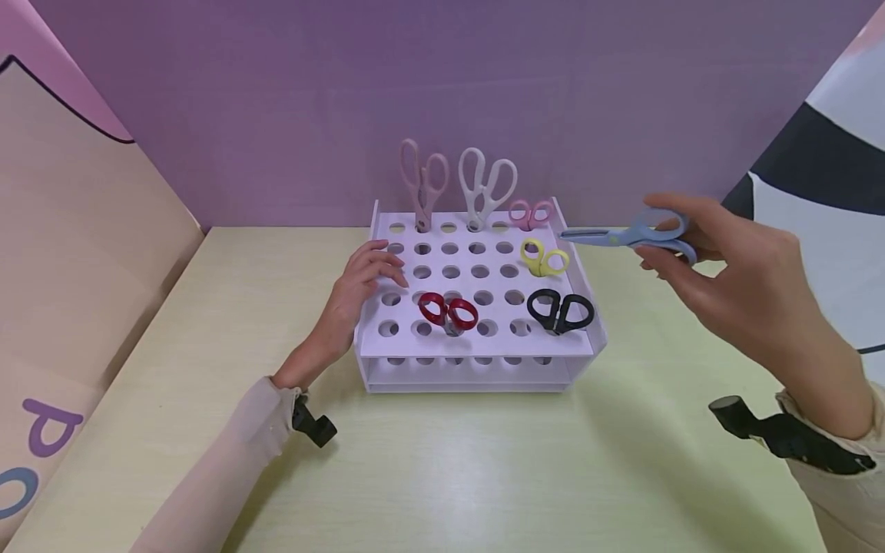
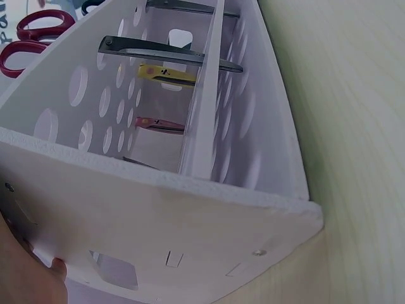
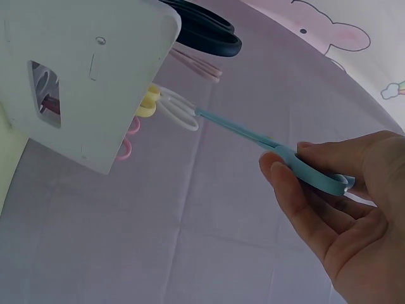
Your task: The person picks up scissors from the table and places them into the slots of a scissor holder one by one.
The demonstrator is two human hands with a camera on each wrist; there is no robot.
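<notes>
A white rack point(image 1: 465, 371) with rows of round holes stands on the table. My left hand point(image 1: 356, 296) holds its left side, fingers over the top edge; in the left wrist view the thumb point(image 2: 57, 269) lies against the outer side panel. Beside the rack's right side, my right hand point(image 1: 747, 269) pinches light blue scissors point(image 1: 622, 236) by the handles. Their closed blades point left, the tip overlapping the rack's right edge in the head view. In the right wrist view, thumb and fingers grip the blue handle point(image 3: 316, 177).
Upright in the rack are pale pink scissors point(image 1: 424, 180), white scissors point(image 1: 486, 184), small pink scissors point(image 1: 531, 213), yellow scissors point(image 1: 544, 259), red scissors point(image 1: 448, 311) and black scissors point(image 1: 560, 311). A purple wall point(image 1: 276, 115) rises behind the table point(image 1: 449, 468).
</notes>
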